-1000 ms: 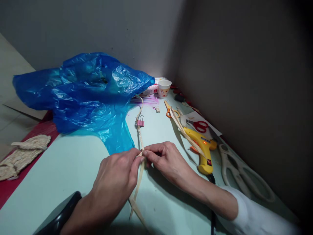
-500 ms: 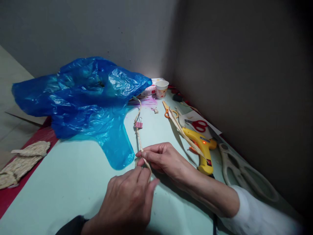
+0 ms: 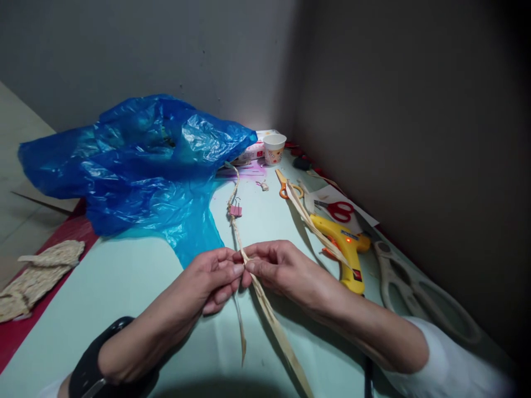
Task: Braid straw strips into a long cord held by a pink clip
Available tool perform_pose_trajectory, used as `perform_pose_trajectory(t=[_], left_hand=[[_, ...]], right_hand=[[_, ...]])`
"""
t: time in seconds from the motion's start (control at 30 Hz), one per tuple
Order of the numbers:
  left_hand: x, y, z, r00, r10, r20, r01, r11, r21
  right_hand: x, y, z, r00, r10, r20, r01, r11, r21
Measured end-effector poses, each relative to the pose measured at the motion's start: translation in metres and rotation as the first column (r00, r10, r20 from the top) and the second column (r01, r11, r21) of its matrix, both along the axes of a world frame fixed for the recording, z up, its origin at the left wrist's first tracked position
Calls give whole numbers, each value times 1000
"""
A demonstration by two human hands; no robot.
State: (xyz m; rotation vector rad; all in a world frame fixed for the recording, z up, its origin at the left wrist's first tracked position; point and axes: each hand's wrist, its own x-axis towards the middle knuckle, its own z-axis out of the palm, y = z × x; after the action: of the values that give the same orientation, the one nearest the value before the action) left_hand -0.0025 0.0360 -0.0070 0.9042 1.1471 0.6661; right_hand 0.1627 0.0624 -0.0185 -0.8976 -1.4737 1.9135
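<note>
Your left hand (image 3: 213, 279) has come up from half a second ago, when it sat lower with its back towards you and covered much of the strands; now it is turned so the thumb lies uppermost, and its thumb and forefinger pinch the braided cord (image 3: 238, 237) at its near end. Your right hand (image 3: 286, 271) has barely shifted: it is grasping the same part between thumb and fingertips, and your two hands now meet there. The cord runs from the edge of the blue plastic bag (image 3: 145, 166) down the middle of the table (image 3: 124, 293) to your fingers, with the pink binder clip (image 3: 235, 211) in the same place along it. Below your hands the loose ends are now spread apart: a thin strand (image 3: 241, 334) hangs beneath the left, while a wider strip (image 3: 277, 331) slants off to the lower right. The black band (image 3: 85, 354) on your left wrist shows more fully than before. To the right, the yellow glue gun (image 3: 352, 254) is where it was, its orange light lit, and the pale strips (image 3: 305, 218) still lie across it.
</note>
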Motion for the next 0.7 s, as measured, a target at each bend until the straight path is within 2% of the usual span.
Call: perform_pose_trajectory(t=[0.1,0.23,0.33,0.47,0.6,0.7], left_hand=[[0,0,2,997,14,-82,-12,1000,24],[4,0,3,977,80,-195,-60,993,104],[9,-1,2,971,110,-210,-81,987,141],[13,-3,-1,973,155,-171,-143,987,79],[14,-3,-1,958,231,-171,-231,973,24],[14,-4,0,963,218,-160,-222,975,-8]], right_hand=[[2,-1,2,988,-52,144,43,997,68],[3,-2,7,965,-21,263,-22,987,161],[4,-2,10,953,-30,302,-45,970,237],[10,-2,17,932,-18,362,-113,935,337],[18,-2,24,867,-114,485,-170,847,504],[21,-3,28,830,-97,549,-227,841,491]])
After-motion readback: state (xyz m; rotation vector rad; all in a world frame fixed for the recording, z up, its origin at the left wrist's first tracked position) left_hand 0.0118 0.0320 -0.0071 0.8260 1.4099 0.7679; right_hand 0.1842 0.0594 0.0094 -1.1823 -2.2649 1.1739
